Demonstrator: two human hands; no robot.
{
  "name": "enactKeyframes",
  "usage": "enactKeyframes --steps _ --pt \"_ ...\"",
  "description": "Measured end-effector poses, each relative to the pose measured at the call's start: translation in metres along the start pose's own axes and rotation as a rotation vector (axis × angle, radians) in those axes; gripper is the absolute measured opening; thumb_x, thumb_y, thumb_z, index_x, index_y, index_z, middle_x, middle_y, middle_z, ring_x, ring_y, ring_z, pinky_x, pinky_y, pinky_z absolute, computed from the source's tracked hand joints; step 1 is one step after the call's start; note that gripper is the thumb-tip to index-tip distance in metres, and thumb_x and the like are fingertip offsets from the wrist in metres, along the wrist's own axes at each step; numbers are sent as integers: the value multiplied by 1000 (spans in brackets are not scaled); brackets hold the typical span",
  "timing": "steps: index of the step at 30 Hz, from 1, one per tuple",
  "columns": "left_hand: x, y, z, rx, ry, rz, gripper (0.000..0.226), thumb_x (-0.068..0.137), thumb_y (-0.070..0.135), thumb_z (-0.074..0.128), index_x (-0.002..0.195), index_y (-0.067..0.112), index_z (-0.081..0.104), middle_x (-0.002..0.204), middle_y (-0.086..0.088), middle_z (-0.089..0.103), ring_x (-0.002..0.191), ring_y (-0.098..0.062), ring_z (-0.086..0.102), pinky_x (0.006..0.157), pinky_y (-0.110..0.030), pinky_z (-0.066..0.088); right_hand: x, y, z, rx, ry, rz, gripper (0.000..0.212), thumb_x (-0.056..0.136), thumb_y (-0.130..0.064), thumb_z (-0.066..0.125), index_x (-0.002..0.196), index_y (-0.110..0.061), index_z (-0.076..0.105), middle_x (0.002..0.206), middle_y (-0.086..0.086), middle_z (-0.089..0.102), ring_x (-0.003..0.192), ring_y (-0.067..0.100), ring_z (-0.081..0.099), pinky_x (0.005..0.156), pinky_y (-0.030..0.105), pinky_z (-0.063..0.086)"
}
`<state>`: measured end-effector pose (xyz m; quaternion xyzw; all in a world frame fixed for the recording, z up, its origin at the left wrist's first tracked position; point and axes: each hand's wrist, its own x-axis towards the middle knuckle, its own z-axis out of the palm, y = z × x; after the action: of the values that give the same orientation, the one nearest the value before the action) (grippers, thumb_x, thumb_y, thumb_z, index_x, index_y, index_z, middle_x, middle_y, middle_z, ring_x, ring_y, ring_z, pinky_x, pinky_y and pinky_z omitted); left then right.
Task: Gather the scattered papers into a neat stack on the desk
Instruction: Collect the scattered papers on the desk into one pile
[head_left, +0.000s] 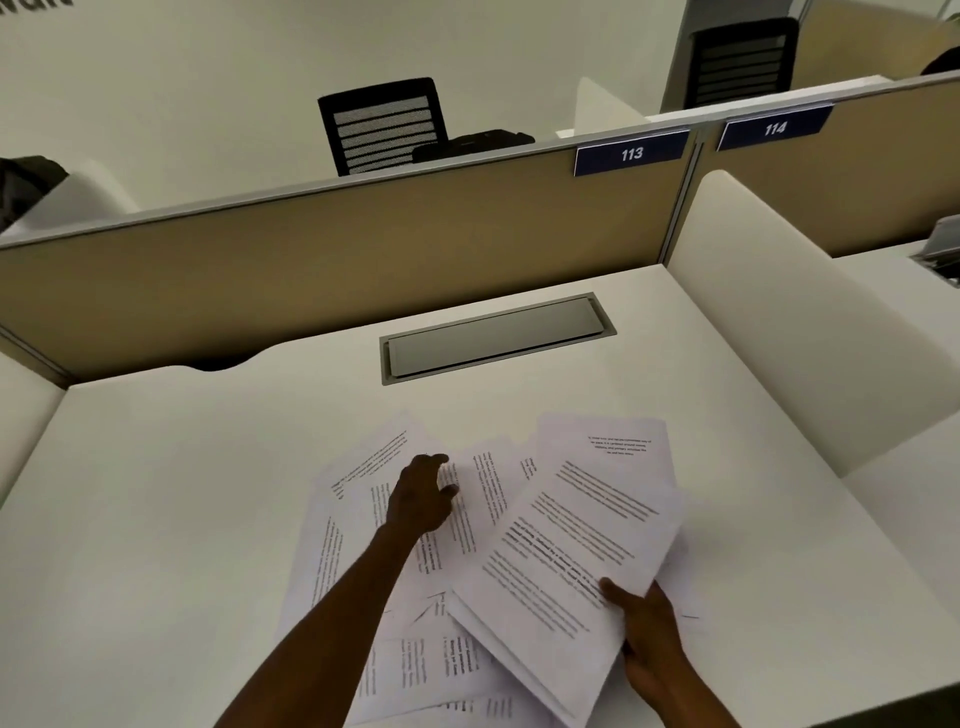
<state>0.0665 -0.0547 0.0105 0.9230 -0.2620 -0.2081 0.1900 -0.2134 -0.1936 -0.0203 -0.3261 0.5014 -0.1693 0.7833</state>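
Several printed white sheets (358, 525) lie fanned and overlapping on the white desk (156, 493), in front of me. My right hand (647, 629) grips a thick bundle of papers (566, 551) by its lower right corner, held tilted above the loose sheets. My left hand (421, 496) reaches forward over the spread, palm down, fingers curled and resting on a loose sheet near the middle; whether it pinches that sheet is unclear. More sheets (441, 670) lie under my forearms near the desk's front edge.
A grey cable hatch (493, 338) is set into the desk behind the papers. A tan partition (311, 260) labelled 113 closes the back. A white side divider (805, 332) stands on the right. Black chairs (382, 124) stand beyond the partition.
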Motion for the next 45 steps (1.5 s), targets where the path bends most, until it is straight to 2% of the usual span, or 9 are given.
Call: enactKeyframes --steps 2,5,12,19,23,29,34,39,45 --pt "8 -12 -2 178 -104 -22 78 95 39 63 159 20 22 167 -9 16 155 -26 12 125 -42 19 0 4 -6 46 18 13 53 83 10 66 131 -9 56 123 18 66 100 32 66 82 41 54" --pt "19 -20 -3 274 -194 -19 95 91 48 64 161 23 6 169 -7 5 157 -27 4 127 -45 13 -1 12 -5 71 15 48 56 84 8 65 136 -10 53 127 19 65 105 36 65 90 49 52" --pt "28 -17 -3 376 -153 0 106 82 56 71 161 24 7 160 -9 24 145 -30 29 117 -45 29 -6 24 20 48 26 82 49 85 6 68 127 -17 57 120 13 68 107 35 64 97 57 50" --pt "28 -23 -5 377 -208 -29 122 72 68 73 161 22 3 157 -12 29 142 -33 35 116 -49 26 -2 34 36 -42 63 88 48 86 5 67 129 -14 57 124 14 66 110 36 62 99 58 49" --pt "18 -27 4 271 -208 -43 108 79 63 70 160 20 13 157 -11 36 145 -28 35 119 -49 19 -4 40 43 -187 70 34 58 84 10 68 136 -8 50 132 16 60 112 33 58 104 49 46" --pt "2 -15 1 96 -125 10 75 78 69 68 136 22 57 136 -1 63 124 -22 57 102 -36 39 -6 39 42 -200 40 40 63 81 14 69 137 -9 49 130 16 61 107 31 60 98 46 50" --pt "-6 -14 -24 -298 -461 -23 68 74 55 81 131 22 63 129 -1 68 117 -23 64 105 -43 51 -16 33 39 -155 -141 112 55 80 10 71 125 -18 56 121 12 69 109 33 65 93 53 54" --pt "-19 -20 -30 -405 -658 -57 72 72 37 87 136 21 59 131 0 67 122 -25 63 109 -45 49 -27 34 43 -180 -222 262 50 78 11 68 119 -17 61 109 16 75 103 41 68 87 56 57" --pt "-44 -15 -24 -553 -808 -15 53 81 5 80 129 15 62 125 -7 71 112 -25 70 99 -46 56 -38 28 40 -253 -214 281 43 83 3 67 122 -14 61 109 16 74 99 38 69 72 42 60"
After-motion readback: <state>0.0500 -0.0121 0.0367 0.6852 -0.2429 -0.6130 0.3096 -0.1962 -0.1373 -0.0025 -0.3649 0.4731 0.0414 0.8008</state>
